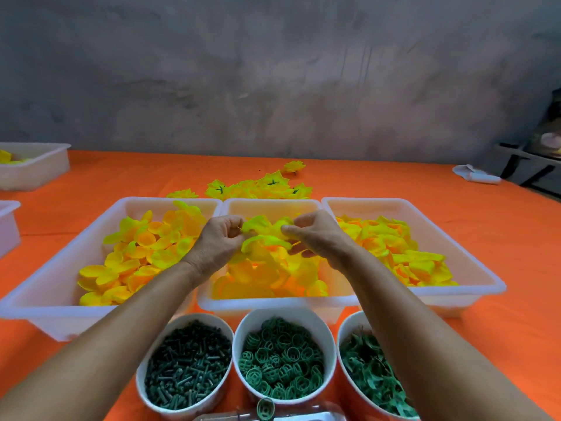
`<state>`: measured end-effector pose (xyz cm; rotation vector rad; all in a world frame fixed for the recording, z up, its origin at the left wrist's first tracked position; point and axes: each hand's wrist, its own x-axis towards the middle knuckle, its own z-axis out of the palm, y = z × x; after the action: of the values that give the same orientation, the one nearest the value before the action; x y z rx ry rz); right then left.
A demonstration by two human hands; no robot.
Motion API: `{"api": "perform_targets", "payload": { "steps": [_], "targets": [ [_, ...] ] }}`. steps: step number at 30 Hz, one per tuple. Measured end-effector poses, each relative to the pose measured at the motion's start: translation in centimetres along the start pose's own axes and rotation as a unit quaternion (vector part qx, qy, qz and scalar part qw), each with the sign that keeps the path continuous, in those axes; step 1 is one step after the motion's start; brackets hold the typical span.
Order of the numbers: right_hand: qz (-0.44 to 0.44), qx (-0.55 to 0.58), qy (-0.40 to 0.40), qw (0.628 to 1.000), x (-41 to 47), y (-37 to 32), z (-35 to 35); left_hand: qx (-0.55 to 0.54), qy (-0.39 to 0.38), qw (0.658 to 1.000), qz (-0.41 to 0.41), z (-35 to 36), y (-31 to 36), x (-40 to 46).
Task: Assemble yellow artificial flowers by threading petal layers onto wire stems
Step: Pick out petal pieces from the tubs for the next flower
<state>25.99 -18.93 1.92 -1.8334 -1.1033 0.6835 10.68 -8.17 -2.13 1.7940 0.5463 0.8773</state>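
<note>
Between both hands (220, 238) (312, 235), seemingly pinched, petal layer (258, 224)

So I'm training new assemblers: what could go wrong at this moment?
The left hand and right hand pinch a petal layer over the middle tray; a slip might lose it among loose petals. The forearms pass over the cups, so pulling back could tip one.

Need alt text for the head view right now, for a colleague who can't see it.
Left hand and right hand pinch a yellow petal layer over the middle tray of three; three cups of green parts stand nearer.
</note>
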Motion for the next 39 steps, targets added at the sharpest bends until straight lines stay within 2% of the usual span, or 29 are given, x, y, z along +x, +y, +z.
{"api": "perform_targets", "payload": {
  "steps": [6,8,10,15,20,23,30,35,39],
  "targets": [
    [-0.004,0.116,0.104,0.988,-2.1,0.8,-5.1,-0.053,0.035,0.998,-0.025,0.2,1.6,-0.3],
    [0.007,0.143,0.140,0.980,-2.7,1.6,-7.0,0.013,0.024,0.998,-0.056,0.2,1.4,-0.2],
    [0.020,0.161,0.173,0.971,-3.2,2.5,-8.6,0.137,-0.002,0.986,-0.091,0.2,0.8,0.0],
    [0.040,0.204,0.229,0.951,-3.7,4.8,-11.1,0.376,-0.001,0.917,-0.131,1.0,1.1,0.9],
    [0.058,0.197,0.242,0.948,-3.6,6.6,-12.3,0.458,-0.017,0.880,-0.124,1.4,2.5,1.5],
    [0.062,0.137,0.252,0.956,-3.5,7.6,-12.8,0.478,-0.006,0.873,-0.094,2.0,3.5,1.7],
    [0.083,0.039,0.239,0.967,-2.8,10.1,-12.8,0.429,0.000,0.903,0.003,6.7,5.4,2.5],
    [0.072,0.000,0.130,0.989,-2.5,9.8,-12.0,0.389,-0.014,0.920,0.038,10.8,5.4,3.7],
    [0.059,-0.003,0.059,0.997,-2.4,10.1,-12.0,0.355,-0.054,0.931,0.064,13.8,4.9,4.7]
  ]
}}
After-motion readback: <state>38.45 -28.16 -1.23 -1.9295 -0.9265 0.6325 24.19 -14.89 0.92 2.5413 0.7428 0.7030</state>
